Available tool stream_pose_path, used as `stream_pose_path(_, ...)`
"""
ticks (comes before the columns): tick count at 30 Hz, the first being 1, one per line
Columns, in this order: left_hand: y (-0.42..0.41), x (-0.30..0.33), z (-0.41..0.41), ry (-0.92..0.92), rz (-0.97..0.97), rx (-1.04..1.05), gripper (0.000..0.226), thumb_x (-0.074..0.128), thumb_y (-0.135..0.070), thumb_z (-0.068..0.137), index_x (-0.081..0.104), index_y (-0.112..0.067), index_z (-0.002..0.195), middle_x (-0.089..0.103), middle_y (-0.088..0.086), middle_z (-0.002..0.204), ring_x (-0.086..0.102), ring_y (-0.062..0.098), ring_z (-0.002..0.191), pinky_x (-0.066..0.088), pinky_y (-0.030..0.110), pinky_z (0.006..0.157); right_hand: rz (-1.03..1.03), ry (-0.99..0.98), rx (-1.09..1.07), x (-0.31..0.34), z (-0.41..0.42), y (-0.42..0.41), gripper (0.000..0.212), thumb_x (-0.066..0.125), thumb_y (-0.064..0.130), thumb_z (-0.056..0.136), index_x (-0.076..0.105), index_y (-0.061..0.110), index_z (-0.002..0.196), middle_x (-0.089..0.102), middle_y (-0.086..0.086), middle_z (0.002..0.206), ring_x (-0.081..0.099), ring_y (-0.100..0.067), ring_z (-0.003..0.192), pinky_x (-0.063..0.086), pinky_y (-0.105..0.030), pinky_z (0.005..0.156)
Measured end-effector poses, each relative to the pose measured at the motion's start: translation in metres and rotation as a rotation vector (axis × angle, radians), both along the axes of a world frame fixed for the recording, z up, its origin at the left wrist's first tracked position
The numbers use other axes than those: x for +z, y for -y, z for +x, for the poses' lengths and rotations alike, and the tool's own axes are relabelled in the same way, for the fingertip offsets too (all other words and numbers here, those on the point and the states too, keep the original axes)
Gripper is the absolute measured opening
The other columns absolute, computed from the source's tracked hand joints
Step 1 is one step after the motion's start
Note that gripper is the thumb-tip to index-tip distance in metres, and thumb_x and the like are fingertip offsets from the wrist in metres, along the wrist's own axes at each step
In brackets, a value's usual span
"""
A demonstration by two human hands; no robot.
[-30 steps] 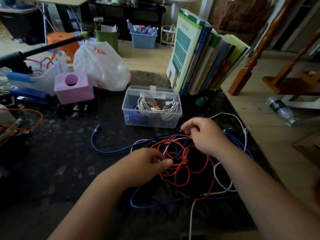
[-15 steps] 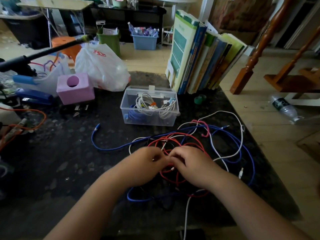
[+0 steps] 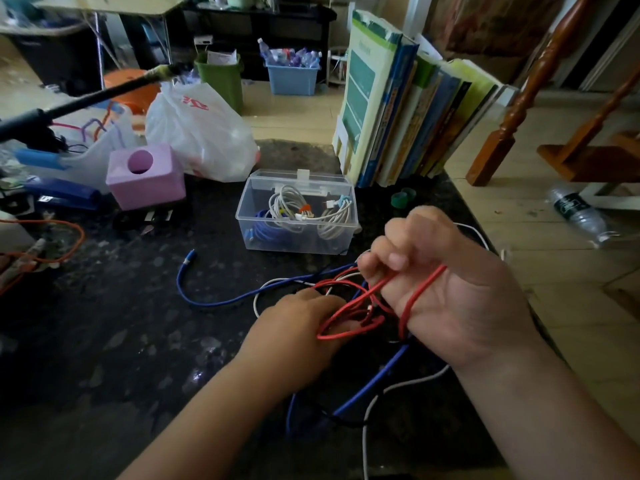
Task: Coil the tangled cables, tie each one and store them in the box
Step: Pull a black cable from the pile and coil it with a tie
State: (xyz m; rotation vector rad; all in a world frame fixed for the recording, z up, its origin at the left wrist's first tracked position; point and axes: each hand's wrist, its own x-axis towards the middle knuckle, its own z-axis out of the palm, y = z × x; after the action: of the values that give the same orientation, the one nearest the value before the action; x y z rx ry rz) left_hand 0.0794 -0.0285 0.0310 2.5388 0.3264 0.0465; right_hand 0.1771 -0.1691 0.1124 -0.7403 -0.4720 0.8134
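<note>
Dark speckled stone forms the tabletop (image 3: 104, 341), on which everything is placed relative to the clear plastic box (image 3: 298, 216); a row of upright books (image 3: 408, 109) is stood behind and to the right of the box; a white plastic bag (image 3: 197, 133) is slumped behind and to its left, with a purple cube (image 3: 145, 176) beside the bag; coiled white and blue cables are seen inside the box, its lid open; a loose tangle of blue cable (image 3: 214, 301), white cable (image 3: 391, 388) and red cable (image 3: 349, 308) is spread in front of the box; the right hand (image 3: 446, 285) is raised before the box, fingers curled round red cable looped over the palm; the left hand (image 3: 298, 334) is laid on the tangle, red loops gripped under its fingers.
</note>
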Motion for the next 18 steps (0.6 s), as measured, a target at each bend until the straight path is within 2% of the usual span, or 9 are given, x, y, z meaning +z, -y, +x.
stream_pose_path(2,-0.002,0.003,0.002,0.058,-0.049,0.060,0.030,0.042,-0.059,0.091,0.062,-0.039,0.098,0.061,-0.014,0.099,0.058,0.005,0.093,0.052,0.036,0.081,0.076,-0.016,0.002,0.006,-0.002,0.002,0.044,0.087,0.021,0.068,0.043,0.020,0.062,0.043,0.004,0.064,0.050,-0.011,0.064,0.052,-0.030,0.078)
stream_pose_path(4,-0.006,0.007,0.002,0.119,-0.144,0.092,0.026,0.049,-0.055,0.092,0.062,-0.043,0.111,0.063,-0.017,0.104,0.059,-0.001,0.095,0.052,0.028,0.083,0.029,-0.016,-0.061,0.006,-0.003,0.001,0.045,0.084,0.018,0.072,0.040,0.019,0.062,0.043,0.004,0.063,0.050,-0.010,0.064,0.053,-0.030,0.079)
stream_pose_path(6,-0.006,0.011,0.002,0.121,-0.405,0.052,0.029,0.062,-0.039,0.091,0.060,-0.043,0.119,0.066,-0.015,0.108,0.063,0.000,0.097,0.056,0.031,0.086,-0.079,0.027,-0.160,0.000,-0.003,-0.001,0.045,0.077,0.017,0.079,0.035,0.019,0.063,0.043,0.005,0.061,0.050,-0.009,0.063,0.051,-0.030,0.079)
stream_pose_path(8,-0.001,0.018,0.000,0.069,-0.789,-0.024,0.032,0.064,-0.023,0.090,0.064,-0.033,0.121,0.072,-0.005,0.110,0.069,0.012,0.101,0.056,0.041,0.093,-0.158,0.083,-0.265,-0.007,-0.002,-0.005,0.040,0.071,0.020,0.083,0.037,0.020,0.062,0.044,0.004,0.060,0.050,-0.009,0.063,0.047,-0.032,0.081)
stream_pose_path(11,0.003,0.026,0.001,0.041,-1.157,-0.041,0.037,0.054,-0.047,0.093,0.068,-0.025,0.119,0.073,0.007,0.114,0.067,0.028,0.110,0.045,0.053,0.106,-0.273,0.198,-0.416,-0.013,0.001,-0.008,0.041,0.072,0.027,0.087,0.040,0.021,0.062,0.048,0.004,0.063,0.052,-0.009,0.065,0.047,-0.033,0.083)
stream_pose_path(13,0.000,0.028,0.005,0.006,-1.352,0.046,0.072,0.035,-0.072,0.085,0.064,-0.018,0.122,0.072,0.016,0.112,0.067,0.034,0.109,0.042,0.055,0.106,-0.367,0.341,-0.488,-0.017,0.004,-0.007,0.037,0.069,0.041,0.083,0.043,0.021,0.064,0.051,0.001,0.069,0.052,-0.013,0.073,0.047,-0.039,0.088)
stream_pose_path(15,-0.007,0.033,0.007,0.044,-1.571,0.110,0.093,0.020,-0.080,0.077,0.063,-0.006,0.113,0.073,0.021,0.092,0.071,0.036,0.089,0.052,0.048,0.091,-0.451,0.488,-0.500,-0.021,0.004,-0.006,0.040,0.063,0.053,0.083,0.047,0.017,0.075,0.055,-0.003,0.079,0.053,-0.017,0.079,0.047,-0.034,0.085)
stream_pose_path(16,-0.013,0.035,0.007,0.120,-1.670,0.172,0.094,0.016,-0.082,0.078,0.064,-0.005,0.098,0.069,0.016,0.070,0.068,0.030,0.066,0.053,0.037,0.073,-0.504,0.561,-0.470,-0.023,0.002,-0.008,0.039,0.061,0.056,0.084,0.051,0.018,0.084,0.058,-0.002,0.085,0.056,-0.014,0.081,0.048,-0.026,0.082)
stream_pose_path(18,-0.030,0.039,0.003,0.321,-1.816,0.350,0.083,0.012,-0.083,0.082,0.054,-0.014,0.067,0.040,-0.002,0.040,0.036,0.013,0.034,0.027,0.023,0.053,-0.595,0.632,-0.296,-0.036,-0.008,-0.014,0.037,0.061,0.055,0.082,0.052,0.031,0.108,0.061,0.007,0.105,0.059,0.000,0.093,0.046,-0.018,0.085)
